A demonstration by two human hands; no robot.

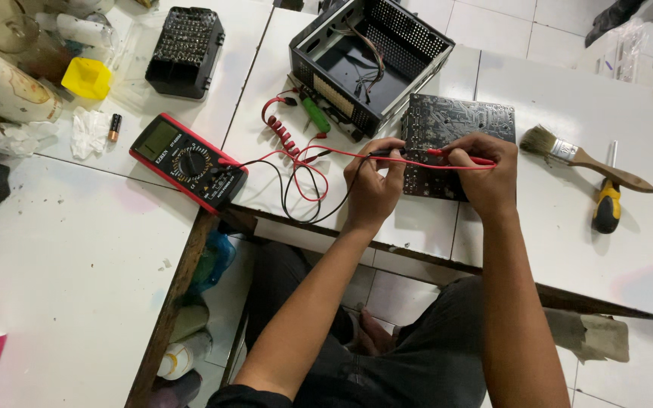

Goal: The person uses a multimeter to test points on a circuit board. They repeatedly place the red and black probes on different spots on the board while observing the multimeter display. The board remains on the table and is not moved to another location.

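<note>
Head view, left hand (372, 189) black probe (387, 153), right hand (485, 177) red probe (459, 156), circuit board (455, 125)

Black probe (387, 153) and red probe (468, 159) rest tips-down on the dark circuit board (447, 125).

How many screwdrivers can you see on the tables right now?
2. A green-handled screwdriver lies beside the open black metal case; a yellow-and-black screwdriver lies under the paintbrush at right. Clutter at far left may hide others.

Matt dark circuit board (447, 128), perforated black metal case (376, 57), wooden-handled brush (583, 156)
</note>
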